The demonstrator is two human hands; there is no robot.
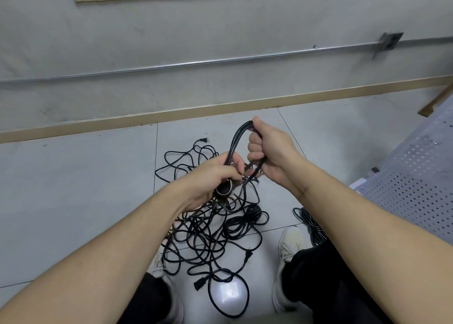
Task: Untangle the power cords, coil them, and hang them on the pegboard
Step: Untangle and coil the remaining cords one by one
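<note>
I see bare floor (73, 188) left of the tangle (208, 237); my shoes (290, 245) hem it, a second coil (311, 223) lies right.

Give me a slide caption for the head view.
Both hands hold a coiled cord above tangled cords.

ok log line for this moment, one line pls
stage: coiling | left hand: grips coil bottom | right hand: grips coil top | tangle: on floor | pegboard: right, nothing hung

1 head-worn camera looks forward and steeply down, close above the tiled floor (73, 201).
</note>
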